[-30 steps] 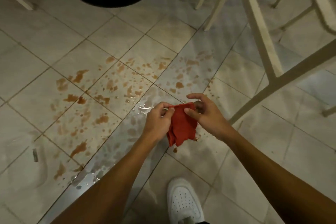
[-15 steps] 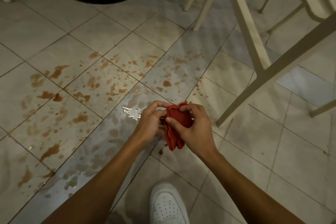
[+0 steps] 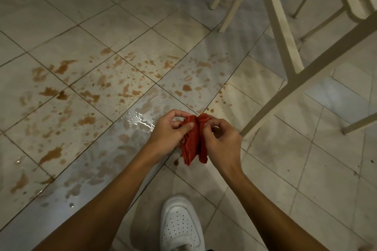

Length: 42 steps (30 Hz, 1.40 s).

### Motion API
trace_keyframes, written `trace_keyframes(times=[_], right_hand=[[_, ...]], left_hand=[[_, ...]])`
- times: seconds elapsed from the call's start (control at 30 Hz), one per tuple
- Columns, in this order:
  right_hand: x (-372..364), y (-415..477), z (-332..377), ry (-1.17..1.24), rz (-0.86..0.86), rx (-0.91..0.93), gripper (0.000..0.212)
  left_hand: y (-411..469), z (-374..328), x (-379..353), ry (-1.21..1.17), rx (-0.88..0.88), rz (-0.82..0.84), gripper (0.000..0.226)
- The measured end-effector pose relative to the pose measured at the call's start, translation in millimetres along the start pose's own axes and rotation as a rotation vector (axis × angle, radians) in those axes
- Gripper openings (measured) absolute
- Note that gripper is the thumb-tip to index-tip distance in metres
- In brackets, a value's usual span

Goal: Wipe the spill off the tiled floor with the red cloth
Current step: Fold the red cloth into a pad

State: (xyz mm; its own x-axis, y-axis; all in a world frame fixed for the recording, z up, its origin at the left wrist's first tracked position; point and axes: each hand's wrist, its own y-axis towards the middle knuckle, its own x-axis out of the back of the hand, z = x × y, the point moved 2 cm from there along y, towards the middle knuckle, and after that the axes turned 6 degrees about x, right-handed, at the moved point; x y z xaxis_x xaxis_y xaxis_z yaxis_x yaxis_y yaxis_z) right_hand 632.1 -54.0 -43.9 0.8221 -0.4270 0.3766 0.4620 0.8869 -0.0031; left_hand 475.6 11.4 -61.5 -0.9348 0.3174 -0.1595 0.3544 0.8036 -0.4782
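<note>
Beyond the white shoe point(image 3: 181, 224) at 6 o'clock, left hand point(image 3: 169, 131) and right hand point(image 3: 223, 140) hold the bunched red cloth point(image 3: 193, 142) at centre, fingers point(image 3: 187, 126) pinched on its top, with the brown spill point(image 3: 86, 120) spread across the tiled floor point(image 3: 306, 169) toward 10 o'clock.

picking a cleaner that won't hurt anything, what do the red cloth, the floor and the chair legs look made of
Red cloth: soft matte fabric, probably cotton or microfibre; it crumples into limp folds.
Floor: pale glazed tile, likely ceramic, semi-gloss; grout lines and shiny reflections.
Chair legs: cream-painted, smooth satin; wood or metal, cannot tell.
</note>
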Motion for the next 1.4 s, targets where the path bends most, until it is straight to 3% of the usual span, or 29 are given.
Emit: trace_keyframes(times=[0.33, 0.5, 0.6, 0.73, 0.87, 1.03, 1.17, 1.4], right_hand=[[48, -7, -39, 0.303, -0.14, -0.437, 0.021], [70, -25, -63, 0.292, -0.086, -0.563, 0.022], [82, -40, -75, 0.204, 0.0, -0.486, 0.024], [94, -59, -91, 0.1, -0.034, -0.469, 0.008], [101, -68, -99, 0.014, -0.049, -0.441, 0.008], [103, -51, -92, -0.303, 0.001, -0.185, 0.018], [94, -26, -81, -0.547, 0.076, 0.04, 0.019], [70, -5, -79, -0.696, 0.171, 0.293, 0.018]], left_hand=[[-3, 18, -6, 0.053, 0.031, -0.023, 0.02], [-12, 44, -18, 0.174, 0.041, -0.01, 0.028], [-12, 58, -21, 0.289, 0.013, 0.0, 0.033], [-9, 65, -28, 0.46, -0.033, 0.014, 0.038], [-9, 71, -32, 0.576, -0.008, 0.046, 0.035], [-23, 79, -38, 0.728, 0.076, 0.102, 0.029], [-35, 87, -47, 0.608, 0.24, 0.199, 0.023], [-37, 94, -49, 0.691, 0.232, 0.24, 0.019]])
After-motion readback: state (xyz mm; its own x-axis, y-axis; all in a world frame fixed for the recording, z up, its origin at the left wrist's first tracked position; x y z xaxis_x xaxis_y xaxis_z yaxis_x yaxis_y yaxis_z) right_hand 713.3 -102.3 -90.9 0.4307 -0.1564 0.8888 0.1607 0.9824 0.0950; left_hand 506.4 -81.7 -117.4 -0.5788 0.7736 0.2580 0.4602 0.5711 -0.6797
